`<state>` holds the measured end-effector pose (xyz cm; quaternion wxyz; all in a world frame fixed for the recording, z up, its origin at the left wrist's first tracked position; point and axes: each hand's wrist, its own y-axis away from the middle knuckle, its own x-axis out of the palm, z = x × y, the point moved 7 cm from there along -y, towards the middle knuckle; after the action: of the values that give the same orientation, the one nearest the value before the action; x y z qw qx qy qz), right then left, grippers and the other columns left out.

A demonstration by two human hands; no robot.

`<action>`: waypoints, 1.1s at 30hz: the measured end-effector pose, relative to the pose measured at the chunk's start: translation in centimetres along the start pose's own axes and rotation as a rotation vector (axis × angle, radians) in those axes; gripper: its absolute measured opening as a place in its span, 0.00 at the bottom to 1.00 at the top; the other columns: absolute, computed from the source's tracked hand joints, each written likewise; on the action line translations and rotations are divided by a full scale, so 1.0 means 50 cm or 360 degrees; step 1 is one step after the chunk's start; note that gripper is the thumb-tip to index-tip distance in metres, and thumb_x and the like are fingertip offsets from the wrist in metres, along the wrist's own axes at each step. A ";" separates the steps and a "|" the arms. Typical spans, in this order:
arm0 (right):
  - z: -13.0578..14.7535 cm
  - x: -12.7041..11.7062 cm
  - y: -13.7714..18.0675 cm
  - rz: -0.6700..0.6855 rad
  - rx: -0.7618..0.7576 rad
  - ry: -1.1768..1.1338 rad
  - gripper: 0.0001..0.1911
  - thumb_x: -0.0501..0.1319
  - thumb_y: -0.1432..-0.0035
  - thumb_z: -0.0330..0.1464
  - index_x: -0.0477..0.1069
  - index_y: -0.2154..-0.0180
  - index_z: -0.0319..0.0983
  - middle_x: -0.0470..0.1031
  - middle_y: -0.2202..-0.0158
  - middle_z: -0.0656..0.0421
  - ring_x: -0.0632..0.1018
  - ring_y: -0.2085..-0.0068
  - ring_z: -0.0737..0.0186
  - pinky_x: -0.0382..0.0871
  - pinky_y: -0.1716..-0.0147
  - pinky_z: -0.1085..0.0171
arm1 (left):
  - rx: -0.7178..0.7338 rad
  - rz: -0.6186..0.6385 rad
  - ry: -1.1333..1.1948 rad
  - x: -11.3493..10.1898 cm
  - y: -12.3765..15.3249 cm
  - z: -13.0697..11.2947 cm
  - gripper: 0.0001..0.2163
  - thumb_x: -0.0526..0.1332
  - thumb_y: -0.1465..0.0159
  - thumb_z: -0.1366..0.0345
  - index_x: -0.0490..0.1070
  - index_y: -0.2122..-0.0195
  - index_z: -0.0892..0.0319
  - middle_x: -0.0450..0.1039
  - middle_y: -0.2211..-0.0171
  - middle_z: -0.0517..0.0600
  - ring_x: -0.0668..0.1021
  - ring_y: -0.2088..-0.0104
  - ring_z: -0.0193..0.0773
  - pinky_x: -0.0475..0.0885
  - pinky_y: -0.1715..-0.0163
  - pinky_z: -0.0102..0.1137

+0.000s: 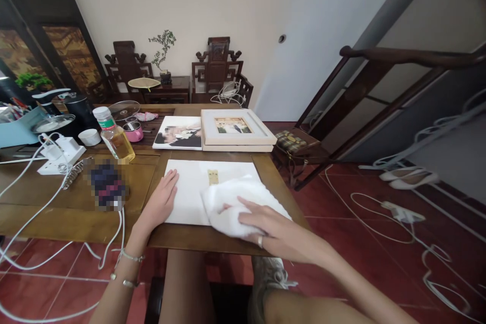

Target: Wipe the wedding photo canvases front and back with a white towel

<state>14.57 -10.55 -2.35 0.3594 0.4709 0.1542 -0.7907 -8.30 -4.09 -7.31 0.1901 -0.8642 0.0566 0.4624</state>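
A flat white panel [186, 197] lies near the table's front edge, with a small gold-coloured piece [213, 176] on its upper middle. My left hand [162, 197] rests on the panel's left edge, fingers stretched out and holding nothing. Over the panel's right half spreads a crumpled white cloth [243, 195]. My right hand [266, 223], with a ring on one finger, is closed on this cloth and presses it against the panel. The cloth hides the panel's right part and some of my fingertips.
Behind the panel lie stacked framed pictures [266, 134] and a photo panel [178, 134]. To the left are a bottle of yellow liquid [117, 142], a pink cup [133, 132], a white power strip [63, 154], cables and a blurred-out object [107, 185]. A wooden chair [364, 55] stands right.
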 end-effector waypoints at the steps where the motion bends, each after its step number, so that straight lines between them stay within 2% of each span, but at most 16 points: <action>1: 0.002 0.000 0.004 0.0063 -0.0019 -0.0051 0.07 0.52 0.44 0.28 0.67 0.66 0.42 0.69 0.50 0.56 0.58 0.39 0.50 0.61 0.49 0.57 | 0.0002 -0.0001 -0.0002 0.000 0.000 0.000 0.21 0.43 0.33 0.64 0.56 0.40 0.62 0.53 0.37 0.57 0.53 0.36 0.41 0.49 0.38 0.44; 3: -0.010 -0.013 -0.013 0.0066 -0.0039 -0.0097 0.06 0.52 0.42 0.31 0.66 0.66 0.42 0.71 0.56 0.56 0.63 0.42 0.50 0.62 0.51 0.58 | 0.0011 -0.0004 -0.0008 -0.002 0.000 -0.001 0.21 0.43 0.33 0.64 0.56 0.40 0.62 0.53 0.37 0.57 0.54 0.36 0.41 0.49 0.38 0.45; 5: -0.032 -0.035 -0.061 -0.0071 -0.0038 -0.0040 0.07 0.51 0.40 0.34 0.66 0.67 0.41 0.71 0.62 0.56 0.69 0.51 0.51 0.64 0.55 0.58 | 0.0017 -0.0002 -0.0014 -0.004 0.001 -0.002 0.21 0.44 0.33 0.64 0.56 0.40 0.61 0.53 0.37 0.56 0.54 0.37 0.42 0.50 0.39 0.45; 7: -0.051 -0.055 -0.125 -0.0261 -0.0045 0.0071 0.08 0.50 0.40 0.34 0.65 0.68 0.40 0.70 0.67 0.56 0.71 0.58 0.53 0.64 0.59 0.58 | 0.0015 0.0000 -0.0015 -0.005 0.002 -0.001 0.21 0.44 0.33 0.65 0.56 0.40 0.61 0.53 0.37 0.56 0.55 0.37 0.41 0.50 0.39 0.45; 9: -0.056 -0.062 -0.183 -0.0417 -0.0051 0.0135 0.07 0.48 0.41 0.30 0.65 0.67 0.39 0.70 0.66 0.55 0.71 0.59 0.54 0.63 0.58 0.57 | 0.0012 0.0000 -0.0010 -0.006 0.002 0.001 0.21 0.44 0.33 0.65 0.56 0.40 0.60 0.53 0.37 0.56 0.54 0.37 0.41 0.50 0.39 0.45; 11: -0.041 -0.052 -0.216 -0.0515 -0.0083 0.0212 0.09 0.49 0.44 0.26 0.65 0.63 0.38 0.71 0.62 0.52 0.69 0.52 0.51 0.59 0.53 0.53 | 0.0017 -0.0003 -0.0002 -0.005 0.002 0.003 0.21 0.43 0.33 0.65 0.56 0.40 0.59 0.53 0.37 0.55 0.54 0.37 0.41 0.50 0.39 0.45; 13: -0.002 -0.025 -0.216 -0.0517 -0.0177 0.0315 0.12 0.50 0.46 0.24 0.66 0.60 0.36 0.70 0.55 0.48 0.63 0.44 0.49 0.50 0.46 0.47 | 0.0020 -0.0012 0.0006 -0.004 0.002 0.005 0.21 0.43 0.33 0.65 0.56 0.40 0.60 0.53 0.37 0.55 0.54 0.36 0.40 0.50 0.38 0.45; 15: 0.051 0.011 -0.185 -0.0402 -0.0322 0.0370 0.15 0.52 0.50 0.23 0.66 0.58 0.36 0.69 0.53 0.47 0.59 0.41 0.48 0.44 0.43 0.45 | 0.0015 -0.0025 0.0019 -0.004 0.001 0.007 0.21 0.43 0.33 0.65 0.56 0.40 0.61 0.53 0.37 0.56 0.54 0.36 0.40 0.50 0.38 0.45; 17: 0.103 0.041 -0.137 -0.0202 -0.0495 0.0329 0.15 0.54 0.51 0.24 0.67 0.60 0.36 0.70 0.54 0.48 0.63 0.43 0.49 0.45 0.43 0.47 | 0.0020 -0.0018 0.0034 -0.004 0.001 0.006 0.21 0.43 0.33 0.65 0.56 0.40 0.62 0.53 0.38 0.57 0.54 0.37 0.40 0.50 0.38 0.44; 19: 0.138 0.050 -0.091 -0.0030 -0.0640 0.0253 0.13 0.54 0.52 0.25 0.67 0.62 0.38 0.72 0.56 0.51 0.69 0.48 0.53 0.50 0.44 0.51 | 0.0029 -0.0004 0.0045 -0.005 0.001 0.003 0.21 0.43 0.33 0.65 0.57 0.41 0.62 0.53 0.38 0.57 0.54 0.37 0.41 0.50 0.38 0.44; 22: 0.127 0.025 -0.075 0.0073 -0.0618 0.0189 0.11 0.52 0.50 0.23 0.66 0.65 0.41 0.73 0.67 0.58 0.73 0.59 0.58 0.58 0.47 0.56 | 0.0021 0.0000 0.0036 -0.007 0.000 -0.001 0.21 0.43 0.33 0.64 0.57 0.41 0.62 0.53 0.38 0.57 0.54 0.37 0.41 0.50 0.38 0.45; 25: 0.062 -0.016 -0.131 -0.0028 -0.0417 0.0268 0.10 0.49 0.44 0.24 0.66 0.64 0.40 0.72 0.71 0.58 0.73 0.61 0.56 0.63 0.53 0.57 | 0.0008 0.0007 0.0012 -0.007 0.001 -0.002 0.21 0.43 0.33 0.64 0.57 0.41 0.62 0.53 0.37 0.57 0.55 0.37 0.41 0.50 0.38 0.44; 28: 0.013 -0.040 -0.214 -0.0282 -0.0251 0.0444 0.10 0.48 0.40 0.27 0.66 0.60 0.36 0.73 0.64 0.51 0.70 0.52 0.51 0.61 0.52 0.54 | 0.0001 0.0009 0.0025 -0.006 0.001 -0.002 0.21 0.43 0.33 0.64 0.57 0.41 0.63 0.53 0.37 0.57 0.55 0.37 0.40 0.49 0.38 0.43; 30: 0.006 -0.033 -0.254 -0.0397 -0.0158 0.0565 0.12 0.49 0.41 0.26 0.65 0.56 0.35 0.71 0.55 0.47 0.64 0.45 0.48 0.55 0.48 0.49 | -0.0010 -0.0003 0.0056 -0.008 0.000 -0.001 0.21 0.43 0.33 0.64 0.58 0.41 0.63 0.54 0.38 0.57 0.55 0.37 0.41 0.49 0.38 0.43; 33: 0.036 0.010 -0.264 -0.0351 -0.0120 0.0671 0.17 0.52 0.44 0.25 0.64 0.52 0.35 0.61 0.42 0.45 0.54 0.39 0.43 0.45 0.45 0.41 | -0.0030 -0.0032 0.0126 -0.012 0.000 0.002 0.21 0.43 0.33 0.64 0.58 0.41 0.65 0.56 0.39 0.58 0.56 0.37 0.40 0.49 0.38 0.42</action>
<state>3.84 -2.64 -3.09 0.2480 0.5923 0.3057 -0.7031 -8.70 -4.08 -6.89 0.1841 -0.8841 0.0511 0.4265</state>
